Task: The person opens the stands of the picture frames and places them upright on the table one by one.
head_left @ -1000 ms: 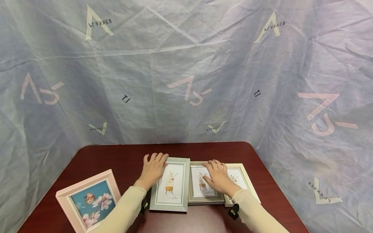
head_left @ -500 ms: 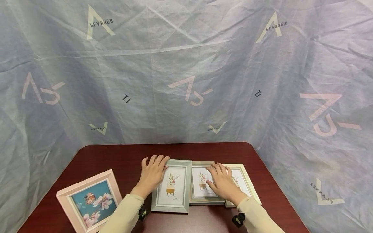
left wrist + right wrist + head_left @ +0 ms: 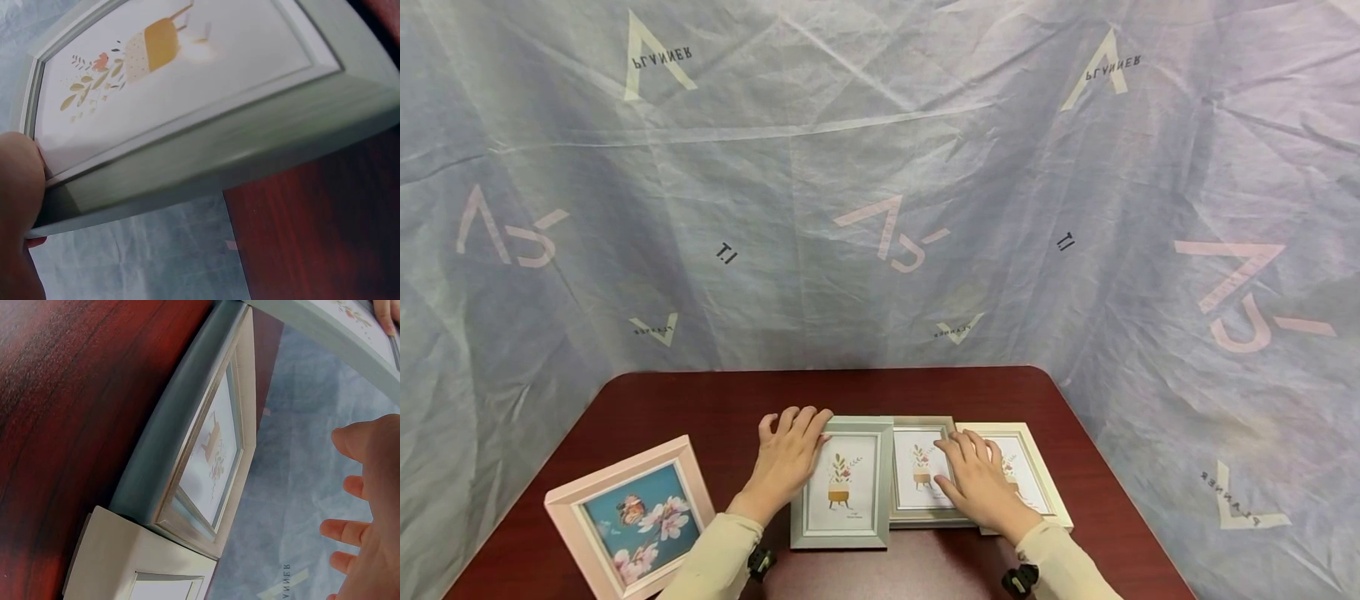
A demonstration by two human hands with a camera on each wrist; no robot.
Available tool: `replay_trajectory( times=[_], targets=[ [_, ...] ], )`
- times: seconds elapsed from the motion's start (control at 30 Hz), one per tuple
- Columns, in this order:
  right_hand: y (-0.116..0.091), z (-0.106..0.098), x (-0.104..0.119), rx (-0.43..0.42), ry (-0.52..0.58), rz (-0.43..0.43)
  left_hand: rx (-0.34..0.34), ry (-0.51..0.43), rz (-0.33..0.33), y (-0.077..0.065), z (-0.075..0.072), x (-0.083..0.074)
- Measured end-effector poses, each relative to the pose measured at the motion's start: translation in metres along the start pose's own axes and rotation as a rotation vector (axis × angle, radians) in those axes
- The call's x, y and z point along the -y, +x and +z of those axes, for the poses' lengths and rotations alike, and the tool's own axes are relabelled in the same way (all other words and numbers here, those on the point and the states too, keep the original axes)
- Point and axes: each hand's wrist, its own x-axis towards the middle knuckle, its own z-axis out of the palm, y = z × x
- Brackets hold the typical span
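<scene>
Grey-blue printed cloth backdrop (image 3: 850, 175) walls in a dark red wood-grain table (image 3: 722, 404). On the table, at the left: pink square-cornered picture frame (image 3: 647, 517), turned at an angle, blue floral print inside. Mid-table: grey-green rectangular picture frame (image 3: 859, 471), portrait, potted-plant print, upper-left corner in the person's grip. Right of it: champagne-beige picture frame (image 3: 917, 462), then cream picture frame (image 3: 1033, 471), both with similar prints. In the head view the grey-green one overlaps the beige one's left edge; can't tell if they touch.

Left hand (image 3: 782, 462): thumb on the front face, fingers round behind, clamped on the grey-green corner. Right hand (image 3: 981, 479): hovers over the beige and cream frames, fingers apart, holding nothing. Small black device (image 3: 1021, 581) at the right wrist.
</scene>
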Motion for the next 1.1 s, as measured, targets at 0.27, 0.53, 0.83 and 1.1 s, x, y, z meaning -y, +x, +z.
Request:
replay_trajectory(
  times=[0.27,0.53,0.83,1.1],
  targets=[
    [-0.001,-0.002,0.003,0.0,0.013,0.01,0.034,0.027,-0.008,0.001,-0.002,0.0],
    [0.0,-0.007,0.005,-0.02,0.019,0.008,-0.012,0.027,0.013,0.008,-0.01,0.002],
    [0.004,-0.011,0.002,-0.077,-0.007,-0.029,-0.097,0.038,0.048,0.023,-0.023,0.006],
    [0.008,-0.017,0.004,-0.094,-0.008,-0.035,-0.117,0.058,0.09,0.037,-0.034,0.008]
  ],
)
